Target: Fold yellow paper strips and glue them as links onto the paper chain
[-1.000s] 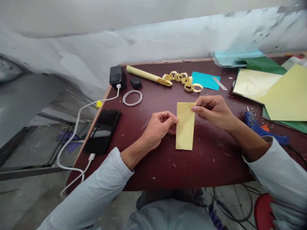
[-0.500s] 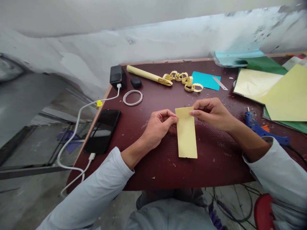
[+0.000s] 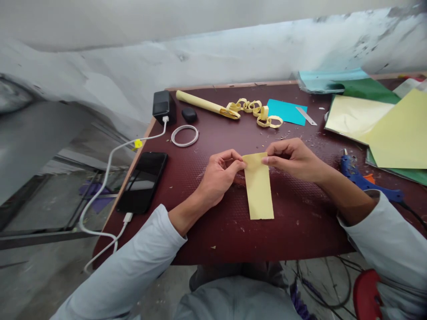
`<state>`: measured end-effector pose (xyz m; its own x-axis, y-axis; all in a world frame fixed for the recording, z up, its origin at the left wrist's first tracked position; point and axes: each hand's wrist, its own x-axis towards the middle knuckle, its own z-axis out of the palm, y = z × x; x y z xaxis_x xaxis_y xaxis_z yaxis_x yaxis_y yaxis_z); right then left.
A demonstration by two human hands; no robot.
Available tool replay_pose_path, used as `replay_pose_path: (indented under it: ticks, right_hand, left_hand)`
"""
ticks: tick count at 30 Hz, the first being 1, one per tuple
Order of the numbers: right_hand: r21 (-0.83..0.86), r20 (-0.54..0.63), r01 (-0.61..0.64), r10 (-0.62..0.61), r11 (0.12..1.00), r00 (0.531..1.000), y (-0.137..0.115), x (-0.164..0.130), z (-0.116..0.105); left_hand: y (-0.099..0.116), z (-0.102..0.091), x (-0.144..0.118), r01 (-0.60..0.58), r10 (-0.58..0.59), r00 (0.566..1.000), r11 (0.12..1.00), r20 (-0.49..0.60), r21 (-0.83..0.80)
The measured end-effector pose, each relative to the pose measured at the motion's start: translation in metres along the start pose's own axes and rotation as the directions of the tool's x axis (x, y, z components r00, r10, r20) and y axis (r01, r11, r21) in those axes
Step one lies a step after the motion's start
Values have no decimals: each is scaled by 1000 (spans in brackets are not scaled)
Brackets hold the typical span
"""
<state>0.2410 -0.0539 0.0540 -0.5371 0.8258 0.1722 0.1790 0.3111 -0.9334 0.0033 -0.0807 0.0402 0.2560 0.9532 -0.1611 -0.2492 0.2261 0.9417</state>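
A rectangular piece of yellow paper [image 3: 259,191] is held between my two hands, its long side running toward me. My left hand [image 3: 222,175] pinches its upper left corner between thumb and fingers. At the upper right corner, my right hand [image 3: 292,159] grips the paper the same way. The top edge looks slightly bent between the fingertips. Beyond the hands lies a yellow paper chain [image 3: 253,107] of several linked rings, touching a rolled yellow paper tube [image 3: 203,102]. A cutter blade [image 3: 307,116] rests across a blue paper piece [image 3: 283,110].
On the right are a blue glue gun [image 3: 358,175] and stacked yellow sheets [image 3: 400,133]. A phone [image 3: 143,183] on a white cable [image 3: 107,169], a black charger [image 3: 163,107], a white ring [image 3: 184,136] and a small black case [image 3: 189,114] occupy the left of the dark red table [image 3: 207,240].
The paper's top edge has shifted slightly left and down and now curves a little. My right hand has moved slightly left, while my left hand is nearly still.
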Motion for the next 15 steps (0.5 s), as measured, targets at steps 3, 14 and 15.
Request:
replay_pose_path:
  ticks: [3, 14, 15]
  right_hand:
    - [-15, 14, -2, 3, 1000, 1000, 0, 0, 0]
    - [-26, 38, -9, 10, 1000, 999, 1, -1, 0]
    - [-33, 38, -9, 10, 999, 999, 1, -1, 0]
  left_hand:
    - [-1, 0, 0, 12, -12, 1000, 1000, 1, 21]
    - [-4, -3, 1, -61, 62, 998, 997, -29, 49]
    - [-4, -3, 1, -62, 64, 997, 997, -33, 47]
